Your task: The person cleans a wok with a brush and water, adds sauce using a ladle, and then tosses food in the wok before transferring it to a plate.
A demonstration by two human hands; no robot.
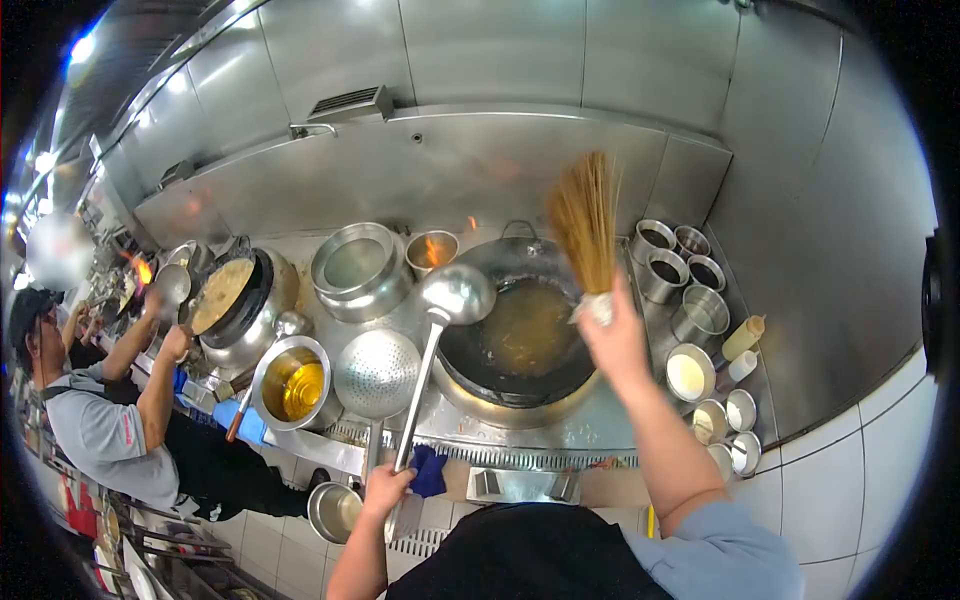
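Note:
My right hand (610, 335) grips a bamboo wok brush (585, 215) by its pale wrapped handle, bristles pointing up above the wok's right side. My left hand (386, 490) is closed round the long handle of a steel ladle (457, 292), whose bowl is at the wok's left rim. The black wok (465, 368) sits on the burner with murky brownish liquid (530, 325) in it. Left of the ladle lies a perforated strainer (377, 373), its handle running down close to my left hand. A dark blue cloth (430, 470) is beside that hand.
A pot of yellow oil (290, 383), a large lidded-looking pot (355, 270) and a small steel pot (433, 252) stand left. Several seasoning containers (690, 373) and squeeze bottles (744, 338) line the right. At far left a co-worker (100, 420) handles another wok (225, 295) near flames.

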